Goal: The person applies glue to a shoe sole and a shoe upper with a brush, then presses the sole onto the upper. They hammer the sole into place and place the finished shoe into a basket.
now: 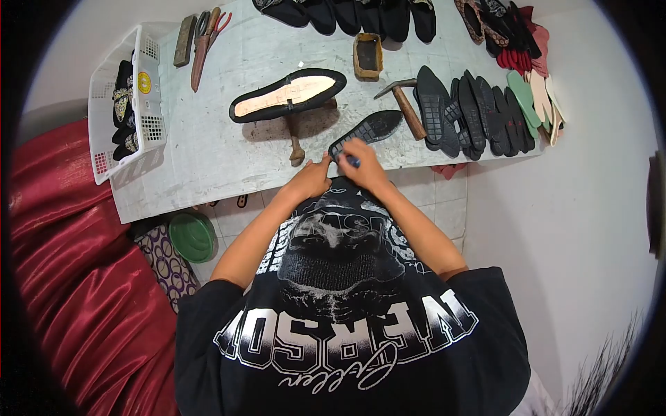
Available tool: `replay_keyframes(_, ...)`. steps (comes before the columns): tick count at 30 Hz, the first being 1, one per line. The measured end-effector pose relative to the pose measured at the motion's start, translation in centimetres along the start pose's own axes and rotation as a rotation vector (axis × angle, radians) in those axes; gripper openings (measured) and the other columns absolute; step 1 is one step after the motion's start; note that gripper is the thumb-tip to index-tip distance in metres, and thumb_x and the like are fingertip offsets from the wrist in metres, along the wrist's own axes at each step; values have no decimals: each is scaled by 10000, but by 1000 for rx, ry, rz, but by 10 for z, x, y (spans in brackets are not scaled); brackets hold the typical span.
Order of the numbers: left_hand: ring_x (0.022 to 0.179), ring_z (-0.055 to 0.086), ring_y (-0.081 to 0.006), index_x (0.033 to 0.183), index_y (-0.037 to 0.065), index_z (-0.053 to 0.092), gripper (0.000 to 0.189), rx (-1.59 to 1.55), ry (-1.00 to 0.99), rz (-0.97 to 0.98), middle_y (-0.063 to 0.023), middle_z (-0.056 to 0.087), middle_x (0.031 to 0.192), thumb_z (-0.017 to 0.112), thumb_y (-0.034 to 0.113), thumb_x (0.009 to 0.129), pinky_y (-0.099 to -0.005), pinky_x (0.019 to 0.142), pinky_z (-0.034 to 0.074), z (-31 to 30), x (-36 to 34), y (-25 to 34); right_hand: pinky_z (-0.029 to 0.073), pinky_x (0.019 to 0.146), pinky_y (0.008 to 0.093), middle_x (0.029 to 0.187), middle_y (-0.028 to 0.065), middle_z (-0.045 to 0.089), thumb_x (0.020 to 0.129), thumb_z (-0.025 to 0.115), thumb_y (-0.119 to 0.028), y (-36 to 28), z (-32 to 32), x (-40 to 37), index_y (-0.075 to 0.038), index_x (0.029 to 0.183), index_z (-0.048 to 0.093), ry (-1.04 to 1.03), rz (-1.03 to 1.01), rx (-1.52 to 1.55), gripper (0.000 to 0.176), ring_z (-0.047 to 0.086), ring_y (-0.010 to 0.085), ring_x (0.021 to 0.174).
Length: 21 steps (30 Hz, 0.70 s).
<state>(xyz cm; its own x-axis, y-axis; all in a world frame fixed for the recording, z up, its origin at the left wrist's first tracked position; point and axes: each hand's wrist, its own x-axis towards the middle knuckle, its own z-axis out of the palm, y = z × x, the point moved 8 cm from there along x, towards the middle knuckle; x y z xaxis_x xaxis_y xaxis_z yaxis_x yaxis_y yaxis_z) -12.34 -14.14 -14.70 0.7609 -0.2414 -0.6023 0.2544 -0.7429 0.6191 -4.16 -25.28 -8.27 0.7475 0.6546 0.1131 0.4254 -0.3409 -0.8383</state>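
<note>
A black rubber shoe sole (371, 130) lies near the front edge of the table, its grid-patterned heel end toward me. My left hand (312, 179) grips that heel end at its left edge, fingers partly hidden. My right hand (364, 166) is closed around a blue pen (352, 161) over the heel end; the pen's tip is hidden. Just beyond and to the left, a black shoe upper (288, 95) with a pale bottom rests upside down on a shoe stand (295, 142). A wooden-handled hammer (408, 111) lies right of the sole.
Several more black soles (437, 111) stand in a row at the right, beside green insoles (522, 97). A small glue-stained box (368, 57) sits behind. Black shoes (340, 15) line the far edge. A white basket (149, 104), scissors (202, 24) and a sheathed knife (199, 62) are at left.
</note>
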Motion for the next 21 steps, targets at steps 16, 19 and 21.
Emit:
replay_keyframes(16,1278,579,-482,1579,-74,253,822,33,-64,36,-398,633,1243,622,109,868,-494,1256,302,4,2,4,517,767,507,927,195,581,786,712,18,-25,24,-4,-48,1029,646,-187,17,-120,260,623,458,916)
replay_keyframes(19,1280,579,-476,1563,-89,261,814,-6,1,-39,-401,621,1263,620,97,856,-495,1257,302,-2,-7,7,531,794,471,935,204,627,812,743,-36,7,2,5,-20,1007,653,-42,-11,-26,216,635,438,915)
replay_keyframes(21,1268,560,-532,1582,-71,224,843,-6,16,3,-416,613,1254,637,107,869,-515,1230,331,3,-3,0,536,853,434,977,198,696,827,801,-132,52,-42,8,-14,1024,694,110,155,-43,254,672,381,930)
